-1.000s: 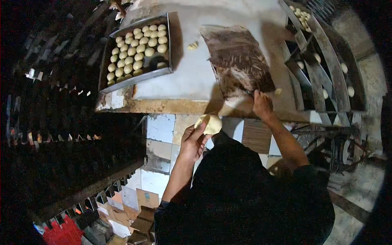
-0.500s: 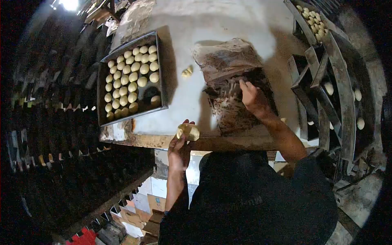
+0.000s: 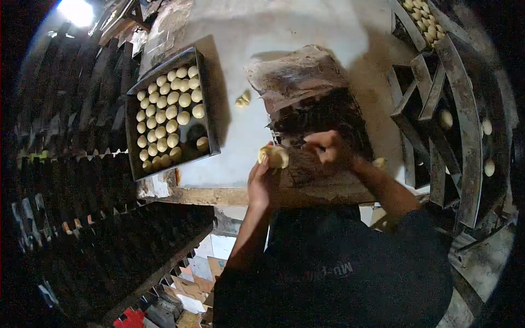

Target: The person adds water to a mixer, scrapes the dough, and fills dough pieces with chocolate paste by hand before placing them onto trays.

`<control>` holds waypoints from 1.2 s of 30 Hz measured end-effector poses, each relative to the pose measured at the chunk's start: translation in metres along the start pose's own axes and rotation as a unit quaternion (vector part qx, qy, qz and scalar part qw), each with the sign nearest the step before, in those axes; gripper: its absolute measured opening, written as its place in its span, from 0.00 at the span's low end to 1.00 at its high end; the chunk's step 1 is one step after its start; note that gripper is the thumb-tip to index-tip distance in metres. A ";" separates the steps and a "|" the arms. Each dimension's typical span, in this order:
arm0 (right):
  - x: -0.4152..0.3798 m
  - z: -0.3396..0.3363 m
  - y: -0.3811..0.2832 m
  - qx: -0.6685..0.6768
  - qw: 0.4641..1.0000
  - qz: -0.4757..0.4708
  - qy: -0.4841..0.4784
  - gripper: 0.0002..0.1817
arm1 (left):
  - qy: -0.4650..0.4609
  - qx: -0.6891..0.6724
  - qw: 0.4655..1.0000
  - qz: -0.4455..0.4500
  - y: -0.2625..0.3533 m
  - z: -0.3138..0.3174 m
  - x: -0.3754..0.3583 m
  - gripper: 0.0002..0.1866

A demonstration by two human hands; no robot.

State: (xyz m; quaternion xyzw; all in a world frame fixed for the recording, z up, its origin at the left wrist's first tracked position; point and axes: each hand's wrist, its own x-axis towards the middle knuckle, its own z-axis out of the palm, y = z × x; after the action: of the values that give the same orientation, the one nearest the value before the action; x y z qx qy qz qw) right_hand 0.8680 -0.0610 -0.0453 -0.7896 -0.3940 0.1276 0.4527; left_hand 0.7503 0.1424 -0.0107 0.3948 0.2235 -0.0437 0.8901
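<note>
My left hand [image 3: 260, 185] is closed on a flattened piece of pale dough [image 3: 279, 158], held above the near edge of the table. To its right, my right hand [image 3: 329, 147] has its fingers curled together, with the index finger toward the dough. Whatever those fingers may hold is too small and blurred to make out. Under and beyond the right hand lies a dark brown paste [image 3: 322, 117] on a crumpled brown-smeared sheet [image 3: 298, 74]. A small scrap of dough [image 3: 243, 99] rests on the pale tabletop [image 3: 229, 131] left of the sheet.
On the left stands a metal tray [image 3: 216, 134] with rows of round dough balls [image 3: 171, 112]. Narrow metal tins [image 3: 404, 112] are stacked at the right, some with dough balls in them. Another tin of dough balls [image 3: 425, 21] stands at the far right. Dark racks fill the left side.
My left hand has moved up and right with the dough, over the table. My right hand has drawn back from the paste, down and slightly left, closer to the dough.
</note>
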 end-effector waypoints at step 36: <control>-0.138 0.133 -0.365 0.062 0.987 -0.069 0.130 0.13 | -0.077 0.195 0.841 0.499 -0.007 -0.077 -0.308 0.29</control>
State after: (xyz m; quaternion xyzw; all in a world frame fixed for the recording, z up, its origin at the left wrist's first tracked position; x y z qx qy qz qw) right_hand 0.5189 0.0207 0.1568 -0.7410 -0.3767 0.0169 0.5556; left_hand 0.4442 0.1625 0.0728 0.6134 -0.0864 0.3338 0.7106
